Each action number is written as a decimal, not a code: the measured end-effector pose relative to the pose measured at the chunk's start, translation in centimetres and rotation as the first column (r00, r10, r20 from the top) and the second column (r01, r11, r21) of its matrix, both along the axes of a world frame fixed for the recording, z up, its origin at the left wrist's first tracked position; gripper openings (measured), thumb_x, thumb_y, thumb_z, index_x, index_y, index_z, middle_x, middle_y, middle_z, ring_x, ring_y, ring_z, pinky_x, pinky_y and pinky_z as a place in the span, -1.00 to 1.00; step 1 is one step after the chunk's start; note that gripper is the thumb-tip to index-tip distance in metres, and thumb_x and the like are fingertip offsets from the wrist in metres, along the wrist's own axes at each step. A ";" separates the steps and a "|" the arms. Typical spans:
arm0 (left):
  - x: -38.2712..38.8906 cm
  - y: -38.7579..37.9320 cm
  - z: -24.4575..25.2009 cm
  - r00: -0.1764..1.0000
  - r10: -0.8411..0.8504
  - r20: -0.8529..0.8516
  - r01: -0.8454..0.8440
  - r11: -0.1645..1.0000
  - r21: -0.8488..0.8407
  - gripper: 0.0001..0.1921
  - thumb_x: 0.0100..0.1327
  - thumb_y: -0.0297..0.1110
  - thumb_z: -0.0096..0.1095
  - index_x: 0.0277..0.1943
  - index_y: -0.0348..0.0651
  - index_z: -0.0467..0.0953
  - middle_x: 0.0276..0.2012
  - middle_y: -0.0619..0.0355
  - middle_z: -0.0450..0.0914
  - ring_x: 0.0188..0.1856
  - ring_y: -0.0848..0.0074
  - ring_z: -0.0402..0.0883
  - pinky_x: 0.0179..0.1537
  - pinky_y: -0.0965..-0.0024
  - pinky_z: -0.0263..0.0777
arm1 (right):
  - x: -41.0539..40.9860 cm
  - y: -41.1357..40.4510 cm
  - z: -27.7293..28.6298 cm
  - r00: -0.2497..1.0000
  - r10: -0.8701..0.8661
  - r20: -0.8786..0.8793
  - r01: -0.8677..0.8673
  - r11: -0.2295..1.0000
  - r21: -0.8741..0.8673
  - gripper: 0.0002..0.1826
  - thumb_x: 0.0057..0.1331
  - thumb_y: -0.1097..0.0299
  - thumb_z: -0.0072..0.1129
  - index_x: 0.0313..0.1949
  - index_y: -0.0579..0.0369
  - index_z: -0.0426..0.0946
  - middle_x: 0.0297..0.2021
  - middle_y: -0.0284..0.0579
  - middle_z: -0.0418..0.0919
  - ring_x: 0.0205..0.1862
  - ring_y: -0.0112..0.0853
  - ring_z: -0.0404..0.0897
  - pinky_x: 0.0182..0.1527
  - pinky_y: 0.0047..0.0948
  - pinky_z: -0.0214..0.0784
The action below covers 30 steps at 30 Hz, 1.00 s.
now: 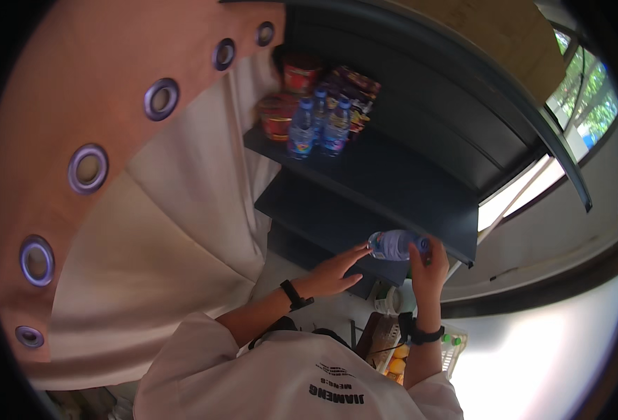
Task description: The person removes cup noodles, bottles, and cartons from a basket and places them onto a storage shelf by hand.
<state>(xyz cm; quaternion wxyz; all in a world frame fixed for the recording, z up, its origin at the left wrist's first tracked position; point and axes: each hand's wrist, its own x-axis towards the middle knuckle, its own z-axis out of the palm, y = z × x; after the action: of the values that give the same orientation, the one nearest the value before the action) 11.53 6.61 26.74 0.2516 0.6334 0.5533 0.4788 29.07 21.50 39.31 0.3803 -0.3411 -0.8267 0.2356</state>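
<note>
A clear plastic water bottle [394, 245] with a blue cap lies sideways in the air before a dark metal shelf [408, 184]. My right hand [428, 268] grips it around the cap end. At its base end are the fingertips of my left hand [335, 273], whose fingers are apart; whether they touch the bottle is hard to tell. Three similar bottles [335, 128] stand upright at the left end of the shelf. Behind and beside them are red instant noodle tubs [277, 116] and dark patterned snack packets [358, 86].
Lower shelf boards [309, 210] extend beneath the main one. A pale curtain [183, 184] with metal eyelets hangs at the left. Below my right forearm are a white plastic basket [453, 357] with green-capped bottles, orange round items [399, 357] and a whitish bucket [387, 299]. A window [592, 100] is at the right.
</note>
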 end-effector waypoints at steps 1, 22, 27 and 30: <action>-1.9 -0.7 0.4 0.996 0.087 -0.021 -0.087 0.996 0.003 -0.26 0.45 -0.32 0.23 0.61 -0.03 0.08 0.61 -0.12 0.05 0.59 0.06 0.19 0.48 0.11 0.27 | -3.0 0.4 0.3 0.999 0.028 -0.029 -0.028 1.000 0.008 -0.66 0.29 0.38 0.45 0.01 0.19 0.62 -0.34 -0.17 0.57 -0.41 -0.48 0.47 -0.33 -0.48 0.36; -10.5 -11.0 -0.2 0.958 0.287 0.031 -0.286 0.958 -0.032 -0.33 0.42 -0.24 0.18 0.50 -0.22 0.17 0.51 -0.24 0.19 0.59 -0.08 0.09 0.50 0.00 0.22 | -28.8 11.9 -2.4 0.968 0.249 0.043 -0.252 0.942 0.220 -0.51 0.58 0.10 0.11 0.18 0.35 0.55 -0.02 0.32 0.66 -0.05 0.03 0.68 0.09 -0.11 0.50; -10.5 -11.1 -5.7 0.933 0.358 0.033 -0.359 0.932 0.051 -0.32 0.30 -0.24 0.30 0.45 -0.27 0.33 0.37 -0.23 0.40 0.36 -0.03 0.44 0.35 0.03 0.35 | -31.0 5.5 0.8 0.971 0.194 0.140 -0.239 0.837 0.492 -0.37 0.47 0.21 0.24 0.32 0.48 0.35 0.17 0.34 0.59 0.04 0.08 0.68 0.13 -0.13 0.53; -10.1 -11.2 -7.2 0.916 0.400 -0.034 -0.381 0.893 0.238 -0.45 0.45 -0.04 0.19 0.29 -0.33 0.49 0.13 -0.31 0.60 0.24 -0.10 0.54 0.34 0.01 0.35 | -31.9 13.9 -2.8 0.954 0.283 0.096 -0.259 0.623 0.738 -0.37 0.45 0.25 0.24 0.37 0.37 0.30 0.08 0.24 0.63 -0.06 0.01 0.70 0.04 -0.13 0.57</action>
<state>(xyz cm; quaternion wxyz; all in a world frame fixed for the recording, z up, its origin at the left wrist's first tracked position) 1.43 -4.63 19.58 0.0537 0.5529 0.6210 0.5529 -2.88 35.39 36.47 0.4583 -0.0243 -0.8863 -0.0623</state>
